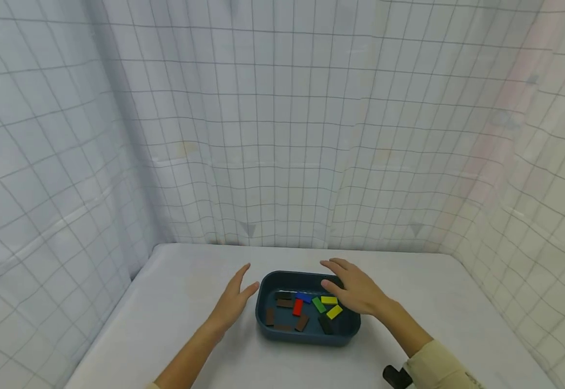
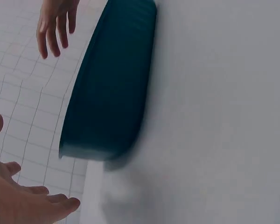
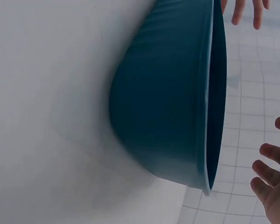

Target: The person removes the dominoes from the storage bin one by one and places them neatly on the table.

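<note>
A dark teal basin (image 1: 307, 339) with rounded corners stands on the white table. Flat on its floor lie small rectangular blocks: a red block (image 1: 297, 307), a blue block (image 1: 304, 297), a green block (image 1: 318, 304), two yellow ones and several brown or black ones. Just off the basin's left side is my left hand (image 1: 229, 308), fingers extended and thumb apart, holding nothing. My right hand (image 1: 357, 289) hovers over the right rim, its fingers spread loosely with nothing in them. Both wrist views show the basin's outer wall (image 2: 107, 88) with a gap between it and each hand.
White grid-patterned curtains (image 1: 287, 135) enclose the white table (image 1: 190, 281) at the back and both sides. A small black object (image 1: 396, 376) sits by the right sleeve (image 1: 440, 367) at the near edge of the head view.
</note>
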A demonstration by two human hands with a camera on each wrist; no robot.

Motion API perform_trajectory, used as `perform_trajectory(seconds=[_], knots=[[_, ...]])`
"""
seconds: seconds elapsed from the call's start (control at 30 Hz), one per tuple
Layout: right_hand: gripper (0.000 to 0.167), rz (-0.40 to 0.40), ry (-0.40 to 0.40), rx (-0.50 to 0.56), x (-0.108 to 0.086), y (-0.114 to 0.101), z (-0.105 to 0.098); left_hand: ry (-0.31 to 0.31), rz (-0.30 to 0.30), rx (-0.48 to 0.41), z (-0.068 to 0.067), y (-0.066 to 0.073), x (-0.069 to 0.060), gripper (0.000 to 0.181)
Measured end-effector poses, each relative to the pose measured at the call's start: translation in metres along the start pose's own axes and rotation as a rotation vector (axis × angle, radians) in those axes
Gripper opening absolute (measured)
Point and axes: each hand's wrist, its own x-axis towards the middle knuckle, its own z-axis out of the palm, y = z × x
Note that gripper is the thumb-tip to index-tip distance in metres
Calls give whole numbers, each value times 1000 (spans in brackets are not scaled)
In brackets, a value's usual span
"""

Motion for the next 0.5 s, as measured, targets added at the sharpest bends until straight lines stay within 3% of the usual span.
perform_trajectory(seconds=[0.1,0.2,0.33,0.5], knots=[[56,-21,-22,85,8,1,13,5,-95,-148,15,-3,-8,70],[53,-36,-49,154,14,2,24,30,-135,-248,28,-7,-15,67],[50,-47,-83,214,21,5,36,68,-115,-312,41,-14,-21,63],[43,-50,-118,211,31,8,55,60,-58,-372,48,-22,-26,62]])
